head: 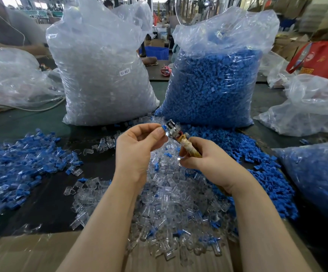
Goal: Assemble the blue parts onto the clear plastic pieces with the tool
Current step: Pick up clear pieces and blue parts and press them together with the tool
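Above a heap of clear plastic pieces (171, 203) on the counter (41, 193), the left hand (137, 146) is pinching a blue part (163, 128) against the tool (174, 130) head, right hand (204, 160) gripping its handle, angled up-left.

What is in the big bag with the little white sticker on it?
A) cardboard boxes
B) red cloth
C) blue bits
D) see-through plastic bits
D: the bag with the white sticker is packed full of see-through plastic pieces, while the blue bits fill the other bag standing to its right.
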`<state>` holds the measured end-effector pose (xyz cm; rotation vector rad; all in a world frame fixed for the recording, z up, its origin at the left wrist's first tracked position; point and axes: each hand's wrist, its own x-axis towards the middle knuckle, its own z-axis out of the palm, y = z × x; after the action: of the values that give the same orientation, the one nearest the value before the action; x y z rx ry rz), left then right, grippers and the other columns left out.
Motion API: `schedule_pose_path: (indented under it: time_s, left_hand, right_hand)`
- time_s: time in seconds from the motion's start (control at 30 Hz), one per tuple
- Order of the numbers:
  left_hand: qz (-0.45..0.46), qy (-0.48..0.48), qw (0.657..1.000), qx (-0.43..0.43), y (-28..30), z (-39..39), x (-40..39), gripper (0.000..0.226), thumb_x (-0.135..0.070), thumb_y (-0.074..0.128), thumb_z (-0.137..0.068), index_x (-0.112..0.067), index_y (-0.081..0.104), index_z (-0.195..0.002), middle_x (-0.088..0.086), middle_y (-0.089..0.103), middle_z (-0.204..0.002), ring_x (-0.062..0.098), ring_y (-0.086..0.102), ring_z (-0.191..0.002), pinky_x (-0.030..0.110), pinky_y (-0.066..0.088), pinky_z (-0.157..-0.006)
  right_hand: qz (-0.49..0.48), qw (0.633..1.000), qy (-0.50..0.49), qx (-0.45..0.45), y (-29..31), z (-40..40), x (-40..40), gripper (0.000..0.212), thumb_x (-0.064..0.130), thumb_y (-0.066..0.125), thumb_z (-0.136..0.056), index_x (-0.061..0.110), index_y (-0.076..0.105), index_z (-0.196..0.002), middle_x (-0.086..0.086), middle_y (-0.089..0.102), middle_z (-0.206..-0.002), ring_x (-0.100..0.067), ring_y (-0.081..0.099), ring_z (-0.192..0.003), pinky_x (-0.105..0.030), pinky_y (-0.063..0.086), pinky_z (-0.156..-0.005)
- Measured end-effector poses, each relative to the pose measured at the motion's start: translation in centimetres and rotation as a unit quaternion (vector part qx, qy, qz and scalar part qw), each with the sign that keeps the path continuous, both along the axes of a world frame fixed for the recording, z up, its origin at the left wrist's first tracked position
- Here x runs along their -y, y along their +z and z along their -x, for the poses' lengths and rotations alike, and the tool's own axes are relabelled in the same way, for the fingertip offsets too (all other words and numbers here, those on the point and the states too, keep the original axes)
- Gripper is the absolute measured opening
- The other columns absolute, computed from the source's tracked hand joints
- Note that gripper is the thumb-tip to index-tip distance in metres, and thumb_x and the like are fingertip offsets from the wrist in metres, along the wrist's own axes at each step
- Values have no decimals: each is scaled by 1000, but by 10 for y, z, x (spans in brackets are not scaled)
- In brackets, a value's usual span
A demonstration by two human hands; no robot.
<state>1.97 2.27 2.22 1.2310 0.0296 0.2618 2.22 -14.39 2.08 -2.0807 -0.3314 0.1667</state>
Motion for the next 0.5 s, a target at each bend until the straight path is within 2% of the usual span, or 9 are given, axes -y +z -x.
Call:
schedule_pose_path:
  time_s: [0.13,0.2,0.27,0.5]
  left_hand:
    - [-11,1,1000,7,1,0,1,8,3,68,-85,-3,69,-89,3,74,-74,13,72,-68,18,56,-65]
    - [-12,2,1000,11,1,0,1,8,3,67,-85,-3,69,-89,2,74,-74,12,72,-69,18,55,-65]
    - [-10,3,1000,14,1,1,1,8,3,67,-85,-3,69,-89,2,74,-73,11,72,-69,17,55,-65]
    - [-23,1,1000,18,0,1,1,8,2,67,-85,-5,70,-88,2,75,-76,14,72,-73,18,56,-68]
  right_hand:
    - [14,1000,9,7,0,0,-2,19,29,64,-73,19,57,-88,3,53,-73,-16,48,-68,-36,40,-69]
    - [31,999,14,16,0,0,-3,11,22,64,-80,24,55,-85,6,53,-72,-15,47,-66,-35,39,-67]
    - [57,998,12,29,0,-1,-3,16,14,62,-84,27,52,-81,8,52,-70,-14,47,-64,-35,40,-65]
    - [80,996,-2,44,0,1,-3,16,6,54,-83,22,55,-82,16,49,-53,-4,39,-47,-26,33,-51]
